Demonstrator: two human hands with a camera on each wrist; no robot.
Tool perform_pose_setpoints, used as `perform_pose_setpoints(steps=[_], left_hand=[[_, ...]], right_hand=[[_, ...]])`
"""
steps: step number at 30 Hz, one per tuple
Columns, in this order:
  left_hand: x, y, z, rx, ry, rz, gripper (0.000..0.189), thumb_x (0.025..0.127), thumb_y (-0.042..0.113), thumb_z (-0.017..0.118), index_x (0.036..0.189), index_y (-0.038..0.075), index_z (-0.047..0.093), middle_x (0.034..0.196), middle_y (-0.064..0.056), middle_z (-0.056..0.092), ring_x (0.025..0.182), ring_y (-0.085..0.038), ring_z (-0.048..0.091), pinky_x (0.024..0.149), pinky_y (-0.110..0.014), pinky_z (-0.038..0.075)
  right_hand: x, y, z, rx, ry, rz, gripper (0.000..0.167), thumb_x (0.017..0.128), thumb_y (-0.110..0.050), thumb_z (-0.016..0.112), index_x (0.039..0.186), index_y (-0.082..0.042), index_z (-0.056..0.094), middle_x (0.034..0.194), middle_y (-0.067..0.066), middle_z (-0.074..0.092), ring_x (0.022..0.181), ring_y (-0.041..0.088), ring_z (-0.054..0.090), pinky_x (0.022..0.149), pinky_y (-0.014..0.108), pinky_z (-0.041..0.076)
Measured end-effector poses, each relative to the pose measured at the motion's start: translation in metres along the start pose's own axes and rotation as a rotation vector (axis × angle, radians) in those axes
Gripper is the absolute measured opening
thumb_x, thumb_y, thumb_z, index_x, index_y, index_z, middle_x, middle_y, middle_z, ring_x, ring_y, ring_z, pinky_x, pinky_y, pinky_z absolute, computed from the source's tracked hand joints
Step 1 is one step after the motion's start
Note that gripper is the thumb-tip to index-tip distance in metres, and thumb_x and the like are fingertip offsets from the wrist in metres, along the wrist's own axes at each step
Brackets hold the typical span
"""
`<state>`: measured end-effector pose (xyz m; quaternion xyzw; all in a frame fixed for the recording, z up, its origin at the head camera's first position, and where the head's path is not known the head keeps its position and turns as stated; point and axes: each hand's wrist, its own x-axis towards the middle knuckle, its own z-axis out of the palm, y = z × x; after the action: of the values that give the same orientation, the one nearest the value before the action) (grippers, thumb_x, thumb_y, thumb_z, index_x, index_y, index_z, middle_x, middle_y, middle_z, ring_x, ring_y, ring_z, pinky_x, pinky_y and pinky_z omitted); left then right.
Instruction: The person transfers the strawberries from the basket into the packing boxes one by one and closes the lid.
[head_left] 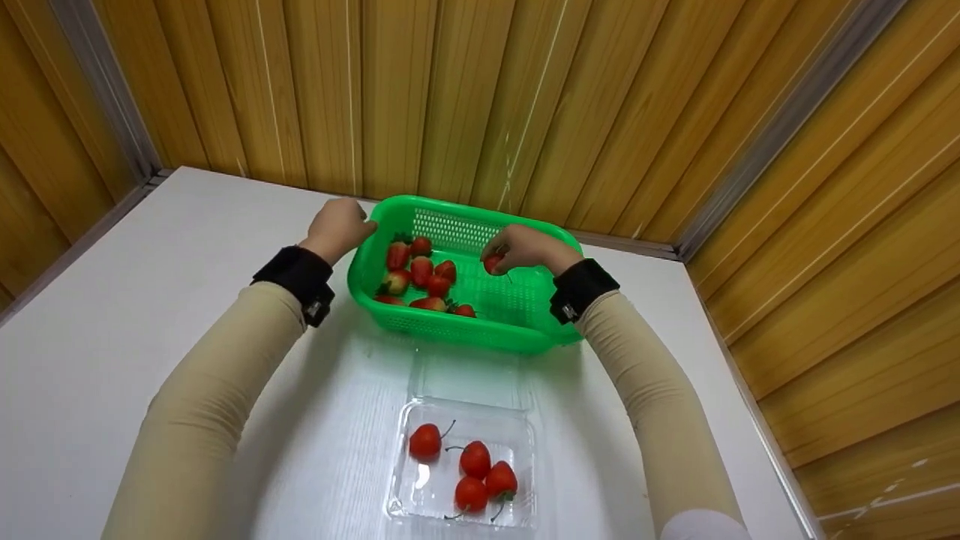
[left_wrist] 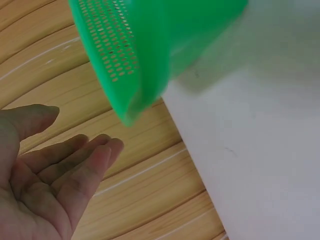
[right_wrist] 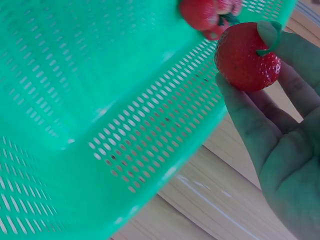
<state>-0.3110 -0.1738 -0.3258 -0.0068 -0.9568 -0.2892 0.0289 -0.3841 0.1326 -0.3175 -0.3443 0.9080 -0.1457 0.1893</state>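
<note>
My right hand (head_left: pixel 525 247) is over the right half of a green basket (head_left: pixel 465 341), pinching a red strawberry (right_wrist: pixel 247 57) with a thin green stem between thumb and fingers. Several more strawberries (head_left: pixel 421 270) lie in the left part of the basket, some of them pale at one end. Beside the basket's left rim is my left hand (head_left: pixel 337 229). In the left wrist view its fingers (left_wrist: pixel 75 185) are loosely bent, with nothing held and a gap to the basket.
In front of the basket a clear plastic box (head_left: pixel 401 480) sits on the white table (head_left: pixel 187 360), its lid (head_left: pixel 465 375) lying toward the basket. Several red stemmed fruits (head_left: pixel 474 459) lie inside the box. Yellow wood-patterned walls (head_left: pixel 465 97) rise behind and at the sides.
</note>
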Motion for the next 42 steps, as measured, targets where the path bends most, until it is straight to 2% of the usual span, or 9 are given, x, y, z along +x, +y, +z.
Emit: perform_pose_setpoints(steps=[3, 10, 14, 16, 19, 23, 29, 36, 42], left_hand=[[-0.005, 0.013, -0.010, -0.053, 0.005, 0.070, 0.039, 0.101, 0.015, 0.054, 0.124, -0.014, 0.066, 0.131, -0.031, 0.066, 0.121, -0.045, 0.065, 0.103, -0.055, 0.056], [-0.040, 0.033, -0.018, -0.190, -0.084, 0.239, 0.032, 0.101, 0.012, 0.058, 0.123, -0.008, 0.070, 0.122, -0.027, 0.072, 0.115, -0.039, 0.069, 0.101, -0.051, 0.057], [-0.067, 0.036, -0.012, -0.214, -0.166, 0.270, 0.029, 0.100, 0.013, 0.061, 0.120, -0.005, 0.073, 0.114, -0.023, 0.075, 0.105, -0.033, 0.070, 0.090, -0.039, 0.059], [-0.079, 0.034, -0.007, -0.231, -0.216, 0.263, 0.027, 0.099, 0.013, 0.063, 0.117, -0.005, 0.074, 0.106, -0.021, 0.077, 0.094, -0.027, 0.071, 0.081, -0.030, 0.057], [-0.094, 0.028, 0.003, -0.261, -0.310, 0.231, 0.026, 0.099, 0.013, 0.063, 0.113, -0.006, 0.075, 0.094, -0.021, 0.077, 0.080, -0.020, 0.072, 0.073, -0.026, 0.059], [-0.112, 0.019, 0.019, -0.297, -0.453, 0.187, 0.027, 0.099, 0.014, 0.065, 0.110, -0.008, 0.075, 0.094, -0.024, 0.078, 0.080, -0.028, 0.077, 0.073, -0.035, 0.066], [-0.135, 0.006, 0.047, -0.268, -0.609, 0.132, 0.027, 0.097, 0.016, 0.067, 0.102, -0.009, 0.077, 0.089, -0.025, 0.078, 0.075, -0.029, 0.079, 0.064, -0.031, 0.065], [-0.150, -0.001, 0.065, -0.314, -0.650, 0.068, 0.026, 0.096, 0.017, 0.069, 0.103, -0.006, 0.078, 0.088, -0.023, 0.079, 0.075, -0.027, 0.079, 0.064, -0.030, 0.064], [-0.156, -0.001, 0.074, -0.353, -0.665, 0.045, 0.026, 0.096, 0.018, 0.069, 0.105, -0.004, 0.078, 0.087, -0.021, 0.079, 0.074, -0.026, 0.079, 0.062, -0.028, 0.063]], right_hand=[[-0.012, -0.004, -0.005, 0.001, 0.031, -0.027, 0.031, 0.094, -0.005, 0.070, 0.124, 0.001, 0.071, 0.126, 0.021, 0.072, 0.120, 0.037, 0.066, 0.099, 0.046, 0.057], [-0.047, -0.022, -0.008, -0.036, 0.141, -0.154, 0.028, 0.093, -0.006, 0.073, 0.120, 0.000, 0.073, 0.123, 0.020, 0.072, 0.118, 0.035, 0.063, 0.099, 0.049, 0.057], [-0.070, -0.034, -0.006, -0.095, 0.176, -0.238, 0.027, 0.091, -0.007, 0.076, 0.117, -0.001, 0.074, 0.120, 0.018, 0.072, 0.117, 0.035, 0.063, 0.096, 0.048, 0.059], [-0.080, -0.039, -0.002, -0.125, 0.185, -0.275, 0.027, 0.091, -0.008, 0.076, 0.117, -0.001, 0.074, 0.121, 0.018, 0.071, 0.118, 0.035, 0.063, 0.096, 0.048, 0.059], [-0.093, -0.047, 0.006, -0.145, 0.187, -0.314, 0.027, 0.091, -0.008, 0.076, 0.117, -0.002, 0.074, 0.123, 0.019, 0.070, 0.118, 0.036, 0.064, 0.096, 0.047, 0.060], [-0.110, -0.060, 0.022, -0.146, 0.175, -0.372, 0.026, 0.091, -0.007, 0.077, 0.116, -0.003, 0.074, 0.125, 0.019, 0.069, 0.118, 0.035, 0.065, 0.096, 0.045, 0.061], [-0.131, -0.080, 0.058, -0.155, 0.107, -0.460, 0.026, 0.091, -0.007, 0.076, 0.117, -0.005, 0.074, 0.125, 0.016, 0.068, 0.116, 0.030, 0.065, 0.095, 0.036, 0.062], [-0.148, -0.088, 0.101, -0.178, -0.023, -0.526, 0.022, 0.093, -0.008, 0.074, 0.116, -0.007, 0.074, 0.124, 0.013, 0.068, 0.112, 0.024, 0.066, 0.094, 0.021, 0.059], [-0.155, -0.088, 0.125, -0.234, -0.080, -0.474, 0.026, 0.093, -0.008, 0.075, 0.119, -0.010, 0.074, 0.128, 0.009, 0.068, 0.114, 0.019, 0.067, 0.098, 0.021, 0.058]])
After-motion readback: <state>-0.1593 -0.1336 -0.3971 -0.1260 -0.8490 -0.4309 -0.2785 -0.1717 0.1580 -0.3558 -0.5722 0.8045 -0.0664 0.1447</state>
